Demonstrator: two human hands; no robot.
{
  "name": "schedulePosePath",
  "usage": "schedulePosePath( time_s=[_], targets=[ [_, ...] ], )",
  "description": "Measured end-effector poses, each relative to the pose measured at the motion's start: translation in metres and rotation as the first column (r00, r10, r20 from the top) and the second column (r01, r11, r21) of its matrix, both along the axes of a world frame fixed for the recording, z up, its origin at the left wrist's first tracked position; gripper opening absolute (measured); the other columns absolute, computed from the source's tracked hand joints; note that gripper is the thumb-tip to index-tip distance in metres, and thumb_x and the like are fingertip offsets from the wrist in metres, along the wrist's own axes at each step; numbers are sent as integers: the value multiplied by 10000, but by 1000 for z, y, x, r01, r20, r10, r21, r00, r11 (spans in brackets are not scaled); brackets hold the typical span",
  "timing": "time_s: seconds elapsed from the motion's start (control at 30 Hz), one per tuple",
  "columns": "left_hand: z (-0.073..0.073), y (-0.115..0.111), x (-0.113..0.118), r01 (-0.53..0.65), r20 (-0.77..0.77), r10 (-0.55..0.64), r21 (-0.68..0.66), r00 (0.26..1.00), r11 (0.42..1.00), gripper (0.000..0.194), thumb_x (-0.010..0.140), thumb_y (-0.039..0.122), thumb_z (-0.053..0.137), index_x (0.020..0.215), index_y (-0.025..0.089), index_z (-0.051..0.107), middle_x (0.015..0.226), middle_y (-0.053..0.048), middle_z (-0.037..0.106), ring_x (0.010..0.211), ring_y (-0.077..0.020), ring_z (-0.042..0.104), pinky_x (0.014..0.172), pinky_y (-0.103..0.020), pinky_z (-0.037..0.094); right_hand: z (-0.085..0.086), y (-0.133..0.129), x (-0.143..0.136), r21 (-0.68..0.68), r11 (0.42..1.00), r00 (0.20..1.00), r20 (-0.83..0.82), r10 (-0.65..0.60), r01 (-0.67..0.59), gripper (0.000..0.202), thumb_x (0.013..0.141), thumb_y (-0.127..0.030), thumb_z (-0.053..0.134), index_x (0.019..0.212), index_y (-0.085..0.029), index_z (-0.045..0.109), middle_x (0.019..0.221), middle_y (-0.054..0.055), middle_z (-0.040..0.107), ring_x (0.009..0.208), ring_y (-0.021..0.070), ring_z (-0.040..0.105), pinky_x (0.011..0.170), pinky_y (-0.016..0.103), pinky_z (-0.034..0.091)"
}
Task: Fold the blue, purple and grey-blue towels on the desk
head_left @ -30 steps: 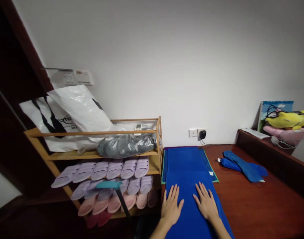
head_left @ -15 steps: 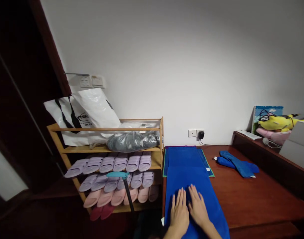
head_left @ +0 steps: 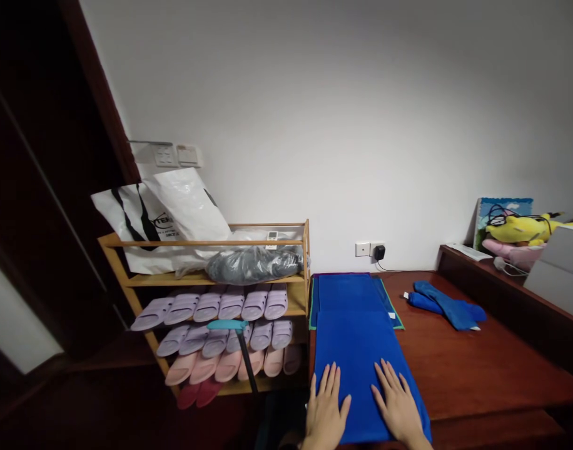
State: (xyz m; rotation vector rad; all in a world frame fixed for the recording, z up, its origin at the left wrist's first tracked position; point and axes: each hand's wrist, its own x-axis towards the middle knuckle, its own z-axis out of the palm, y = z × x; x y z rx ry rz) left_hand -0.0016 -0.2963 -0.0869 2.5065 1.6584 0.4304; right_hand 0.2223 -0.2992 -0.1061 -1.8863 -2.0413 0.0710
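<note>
Both hands, left (head_left: pixel 324 409) and right (head_left: pixel 397 403), press flat on the blue cloth (head_left: pixel 361 350), fingers straight, gripping nothing. It lies along the table's (head_left: pixel 478 369) left edge, beside the rack (head_left: pixel 211 281); bare wood stretches rightward.

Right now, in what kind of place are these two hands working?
It looks like a room in a home, perhaps near an entrance. A wooden rack holds rows of slippers, a yellow plush toy lies on a raised ledge, and a black plug sits in the wall socket.
</note>
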Motion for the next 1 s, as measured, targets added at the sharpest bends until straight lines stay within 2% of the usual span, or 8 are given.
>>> schedulePosePath(
  time_s=[0.2,0.3,0.4,0.5,0.57,0.67,0.8,1.0],
  targets=[
    [3,-13,-30,-13,13,13,-7,1000,1000,553,949,413,280,1450,305,72,1517,23,152,1388,-234,197,1128,-485,227,-20,-19,56,108,991,997,-2,76,-76,532,903,-487,349,1391,-275,351,1445,-6,362,1344,229,307,1112,427,297],
    [7,-21,-38,-74,5,74,-27,997,997,570,936,368,335,1450,320,93,1513,10,170,1381,-266,208,1120,-542,201,-12,-28,71,95,991,996,-3,93,-92,554,890,-490,387,1401,-284,328,1452,8,342,1334,241,324,1113,442,293],
    [16,-25,-32,48,0,-48,-32,999,998,742,871,399,487,1458,305,43,1521,-9,114,1389,-292,166,1131,-546,173,15,-34,49,42,972,973,-3,231,-231,620,889,-487,388,1442,-276,203,1501,20,209,1373,241,224,1134,465,214],
    [27,-23,-19,314,11,-314,-72,949,947,1077,699,587,648,1459,262,-42,1533,-33,40,1400,-296,106,1147,-506,165,38,-31,3,-103,839,845,-52,532,-534,776,844,-467,470,1460,-244,54,1524,34,81,1398,235,119,1145,450,152],
    [30,-16,-13,382,18,-382,-96,924,919,1191,619,686,650,1460,222,-55,1537,-58,15,1404,-295,66,1151,-499,143,40,-23,-24,-198,792,815,-77,575,-577,952,734,-475,595,1457,-175,52,1522,86,54,1400,276,75,1140,465,145],
    [26,-5,-14,372,6,-376,-157,927,915,1165,628,713,610,1467,201,-17,1541,-79,33,1405,-292,53,1150,-510,109,31,-10,-37,-231,822,851,-67,521,-521,1064,627,-484,669,1451,-142,89,1517,123,57,1397,317,54,1134,496,130],
    [19,1,-27,382,38,-383,-199,923,902,1031,693,615,601,1466,271,13,1543,-39,74,1409,-255,93,1154,-494,66,21,-7,-6,-160,815,830,-61,554,-556,1010,671,-519,621,1456,-210,66,1522,87,97,1394,299,135,1132,479,140],
    [30,4,-31,372,21,-382,-281,924,885,1064,653,488,688,1459,322,14,1547,8,64,1412,-243,78,1152,-493,48,18,-13,71,-116,859,863,35,505,-498,957,734,-583,543,1461,-203,50,1526,79,120,1392,273,167,1133,428,152]
  ],
)
